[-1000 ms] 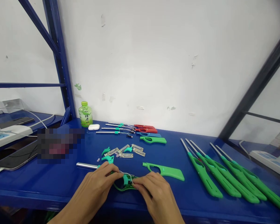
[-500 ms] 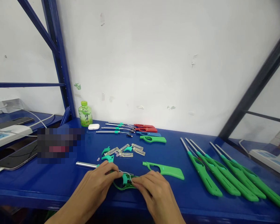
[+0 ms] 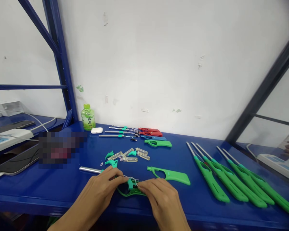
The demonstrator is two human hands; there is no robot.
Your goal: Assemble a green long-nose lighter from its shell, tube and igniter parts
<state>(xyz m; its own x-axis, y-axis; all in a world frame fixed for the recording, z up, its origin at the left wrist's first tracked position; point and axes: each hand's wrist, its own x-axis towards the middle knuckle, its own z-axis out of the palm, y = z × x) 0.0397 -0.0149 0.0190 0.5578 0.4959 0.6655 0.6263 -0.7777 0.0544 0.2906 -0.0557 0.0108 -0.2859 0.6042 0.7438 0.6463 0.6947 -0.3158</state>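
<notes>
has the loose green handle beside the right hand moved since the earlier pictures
No; the loose green handle keeps its place on the blue table, with no visible shift.

Casing (image 3: 136,192) green, trigger (image 3: 130,184) teal, wire (image 3: 131,177) whitish, tube (image 3: 89,169) silver; table (image 3: 62,189) blue, wall (image 3: 159,64) white, bottle (image 3: 88,119) green, lettered black.

Brt wall (image 3: 146,70) ctr, dim top-R corner
</notes>
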